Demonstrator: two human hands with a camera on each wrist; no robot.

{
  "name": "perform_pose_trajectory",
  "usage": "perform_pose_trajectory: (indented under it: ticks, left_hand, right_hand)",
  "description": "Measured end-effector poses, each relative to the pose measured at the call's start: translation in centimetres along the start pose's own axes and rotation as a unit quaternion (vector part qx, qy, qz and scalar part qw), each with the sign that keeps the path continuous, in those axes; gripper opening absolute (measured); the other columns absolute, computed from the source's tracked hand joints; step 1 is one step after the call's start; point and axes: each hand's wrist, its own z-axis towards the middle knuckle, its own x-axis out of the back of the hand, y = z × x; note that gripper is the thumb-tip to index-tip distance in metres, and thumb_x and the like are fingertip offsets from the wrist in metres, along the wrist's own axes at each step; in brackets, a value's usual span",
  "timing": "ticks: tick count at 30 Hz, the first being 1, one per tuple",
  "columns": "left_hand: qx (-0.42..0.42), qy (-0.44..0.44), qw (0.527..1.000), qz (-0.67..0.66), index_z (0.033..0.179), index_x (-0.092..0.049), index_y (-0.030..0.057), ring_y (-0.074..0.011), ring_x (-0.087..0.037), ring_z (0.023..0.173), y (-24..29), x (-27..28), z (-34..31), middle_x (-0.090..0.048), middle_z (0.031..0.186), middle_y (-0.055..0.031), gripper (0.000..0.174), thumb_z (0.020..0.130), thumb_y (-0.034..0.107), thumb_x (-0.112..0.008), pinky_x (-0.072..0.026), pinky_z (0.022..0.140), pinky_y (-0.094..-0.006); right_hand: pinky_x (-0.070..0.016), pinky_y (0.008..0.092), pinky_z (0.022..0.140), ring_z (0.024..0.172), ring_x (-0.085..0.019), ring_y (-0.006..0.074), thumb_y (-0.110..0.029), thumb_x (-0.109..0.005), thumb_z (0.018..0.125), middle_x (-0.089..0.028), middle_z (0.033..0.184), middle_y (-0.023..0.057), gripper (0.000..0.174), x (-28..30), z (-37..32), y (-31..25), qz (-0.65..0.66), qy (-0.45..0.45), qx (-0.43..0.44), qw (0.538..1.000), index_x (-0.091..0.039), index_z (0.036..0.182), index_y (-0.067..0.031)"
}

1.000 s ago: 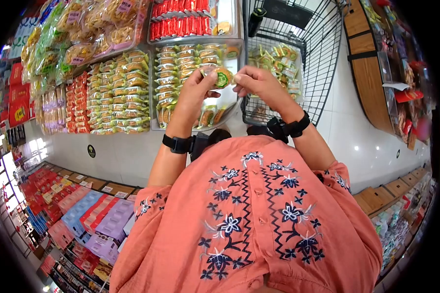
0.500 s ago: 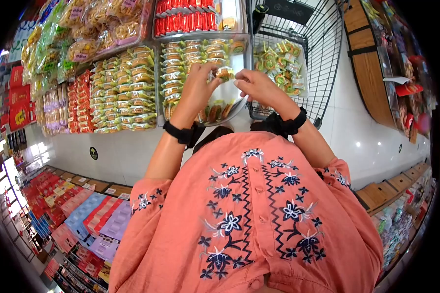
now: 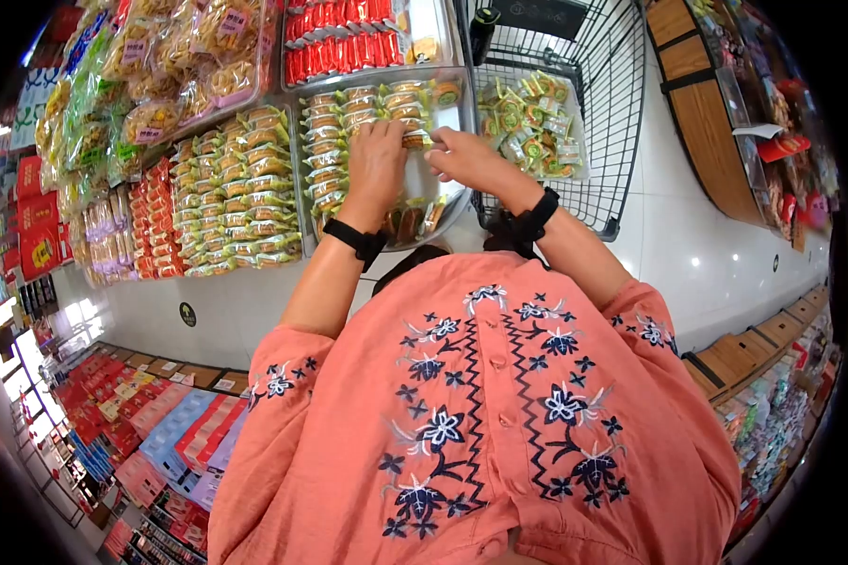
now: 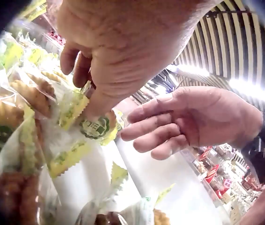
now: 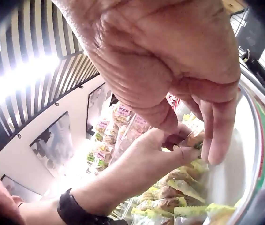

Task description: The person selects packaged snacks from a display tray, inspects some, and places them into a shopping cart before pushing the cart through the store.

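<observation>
In the head view my left hand (image 3: pixel 377 165) reaches palm-down over a clear display bin (image 3: pixel 426 181) filled with rows of wrapped pastries (image 3: pixel 325 146). Its thumb and fingers pinch one wrapped pastry (image 4: pixel 95 126), whose round green label shows in the left wrist view, beside the end of a row. My right hand (image 3: pixel 471 160) hovers over the bin's bare white floor, just right of that pastry. Its fingers are loosely bent and hold nothing, their tips close to the left hand in the right wrist view. More wrapped pastries (image 3: pixel 407 224) stand along the bin's near curved edge.
To the right is a black wire shopping cart (image 3: pixel 622 122) with a pile of wrapped pastries (image 3: pixel 535 122) in it. Red packets (image 3: pixel 344 56) fill the bin beyond. Bagged snacks (image 3: pixel 226 56) are heaped at far left, and a wooden shelf unit (image 3: pixel 721 122) stands at right.
The pastry held up between both hands has gone down to the row's end in the left hand. The right hand has come off it and shifted slightly left.
</observation>
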Motion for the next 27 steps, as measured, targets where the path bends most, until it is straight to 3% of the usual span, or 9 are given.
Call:
perform_pose_trajectory:
  ticks: [1, 4, 7, 13, 22, 27]
  left_hand:
    - [0.0, 0.001, 1.0, 0.0, 0.111, -0.065, 0.0105, -0.0333, -0.058, 0.103, -0.2, -0.1, 0.0, -0.063, 0.103, -0.011, 0.035, 0.077, 0.01, -0.075, -0.0457, 0.088, -0.0456]
    - [0.013, -0.004, 1.0, 0.02, 0.11, -0.065, 0.0101, -0.0335, -0.057, 0.103, -0.4, -0.4, -0.1, -0.061, 0.105, -0.0119, 0.034, 0.077, 0.01, -0.075, -0.0457, 0.088, -0.0457]
    - [0.007, 0.017, 0.999, 0.045, 0.101, -0.064, 0.0095, -0.0328, -0.057, 0.099, -0.2, -0.5, 0.0, -0.06, 0.099, -0.0112, 0.02, 0.082, 0.01, -0.067, -0.0458, 0.084, -0.0459]
    - [0.021, 0.036, 0.999, 0.034, 0.104, -0.063, 0.0102, -0.0323, -0.057, 0.102, 0.1, -0.5, -0.2, -0.059, 0.102, -0.011, 0.026, 0.079, 0.012, -0.071, -0.0449, 0.085, -0.0453]
    - [0.032, 0.006, 0.998, 0.059, 0.105, -0.062, 0.009, -0.0345, -0.056, 0.101, 0.2, -0.6, 0.0, -0.058, 0.103, -0.0128, 0.028, 0.079, 0.01, -0.072, -0.0454, 0.085, -0.0464]
    - [0.026, -0.002, 0.995, 0.098, 0.104, -0.061, 0.0088, -0.0346, -0.056, 0.101, 0.1, -1.6, 0.3, -0.057, 0.102, -0.013, 0.027, 0.079, 0.012, -0.071, -0.0446, 0.084, -0.0471]
  right_hand:
    - [-0.0605, 0.0319, 0.073, 0.09, -0.072, 0.0212, -0.022, -0.06, 0.098, -0.069, 0.107, 0.0177, 0.051, -0.2, 0.3, 0.2, 0.002, -0.008, -0.002, 1.0, -0.051, 0.135, 0.0111]
    - [-0.0552, 0.0334, 0.062, 0.068, -0.067, 0.02, -0.022, -0.061, 0.09, -0.069, 0.084, 0.0147, 0.046, -0.9, 0.7, 0.7, 0.076, 0.021, 0.024, 0.997, -0.054, 0.119, 0.0136]
    - [-0.0576, 0.0321, 0.065, 0.074, -0.069, 0.0198, -0.019, -0.061, 0.091, -0.07, 0.092, 0.0148, 0.049, -1.1, 1.1, 0.7, 0.109, 0.009, -0.002, 0.994, -0.052, 0.126, 0.0145]
    - [-0.0613, 0.0312, 0.074, 0.09, -0.071, 0.0202, -0.021, -0.06, 0.098, -0.068, 0.102, 0.017, 0.05, -0.8, 1.5, 0.2, 0.1, -0.028, -0.035, 0.994, -0.05, 0.132, 0.0134]
    - [-0.0614, 0.0312, 0.075, 0.089, -0.07, 0.021, -0.018, -0.062, 0.094, -0.067, 0.104, 0.0153, 0.059, -1.4, 1.7, 0.7, 0.135, -0.027, -0.05, 0.989, -0.042, 0.141, 0.0133]
    - [-0.0611, 0.0306, 0.074, 0.088, -0.07, 0.0198, -0.017, -0.061, 0.092, -0.067, 0.101, 0.0145, 0.053, -1.5, 3.0, 1.9, 0.106, -0.067, -0.054, 0.991, -0.046, 0.133, 0.0128]
